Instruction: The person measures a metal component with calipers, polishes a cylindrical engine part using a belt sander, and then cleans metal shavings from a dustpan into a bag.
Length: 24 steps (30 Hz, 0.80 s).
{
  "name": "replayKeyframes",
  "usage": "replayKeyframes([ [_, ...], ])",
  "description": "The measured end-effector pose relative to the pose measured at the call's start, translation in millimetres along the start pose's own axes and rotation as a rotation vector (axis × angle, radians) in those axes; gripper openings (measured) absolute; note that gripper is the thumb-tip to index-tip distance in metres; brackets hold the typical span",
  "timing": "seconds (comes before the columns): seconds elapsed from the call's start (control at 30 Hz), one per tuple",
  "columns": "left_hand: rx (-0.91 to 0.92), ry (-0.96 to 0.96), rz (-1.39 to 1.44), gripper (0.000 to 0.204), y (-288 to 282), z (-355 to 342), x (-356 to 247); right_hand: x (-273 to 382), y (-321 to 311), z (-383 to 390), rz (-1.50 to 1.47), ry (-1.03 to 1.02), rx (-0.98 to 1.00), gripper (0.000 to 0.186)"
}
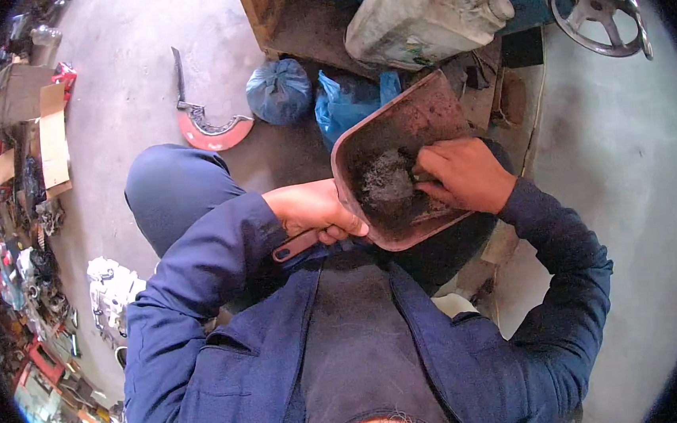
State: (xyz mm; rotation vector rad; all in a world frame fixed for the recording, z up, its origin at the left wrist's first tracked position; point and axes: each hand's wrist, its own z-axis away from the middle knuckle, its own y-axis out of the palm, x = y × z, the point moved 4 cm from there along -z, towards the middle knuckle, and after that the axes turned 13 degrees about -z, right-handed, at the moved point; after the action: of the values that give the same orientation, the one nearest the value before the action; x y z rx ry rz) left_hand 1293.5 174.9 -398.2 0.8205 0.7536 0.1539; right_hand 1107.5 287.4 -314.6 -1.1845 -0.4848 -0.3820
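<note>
A worn reddish-brown dustpan point(435, 102) is tilted over my lap, its handle pointing left. My left hand point(314, 207) is closed on it where the handle meets the pan, thumb against the near rim. Inside the pan lies a clump of grey, shredded or dusty debris point(384, 178), with dark dirt around it. My right hand point(461, 173) reaches into the pan from the right, fingers pinched together at the edge of the clump. What lies between those fingertips I cannot make out.
Beyond my knees sit two knotted blue plastic bags point(279, 91) and a dirty white jerrycan point(418, 16). A red curved guard-like part point(217, 131) lies on the floor. A metal handwheel point(598, 10) stands far right. Boxes and assorted parts point(37, 267) crowd the left side.
</note>
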Motion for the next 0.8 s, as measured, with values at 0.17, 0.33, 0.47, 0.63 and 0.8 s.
replayKeyframes([
  [0.17,-0.096,-0.015,-0.05,0.012,-9,12,1,-3,-7,-2,-0.142,-0.014,-0.028,0.029],
  [0.33,-0.172,0.017,0.001,0.01,-34,28,9,-13,-24,8,-0.078,-0.028,-0.173,0.034],
  [0.47,-0.329,-0.07,-0.173,0.028,-30,54,-19,-25,-43,23,-0.13,0.054,-0.288,0.035],
  [0.63,-0.248,-0.127,-0.289,0.021,-64,34,12,-32,-57,29,-0.007,0.009,-0.326,0.034],
  [0.8,-0.003,-0.447,-0.657,0.024,-122,-14,45,-42,-44,33,-0.097,0.002,-0.263,0.03],
])
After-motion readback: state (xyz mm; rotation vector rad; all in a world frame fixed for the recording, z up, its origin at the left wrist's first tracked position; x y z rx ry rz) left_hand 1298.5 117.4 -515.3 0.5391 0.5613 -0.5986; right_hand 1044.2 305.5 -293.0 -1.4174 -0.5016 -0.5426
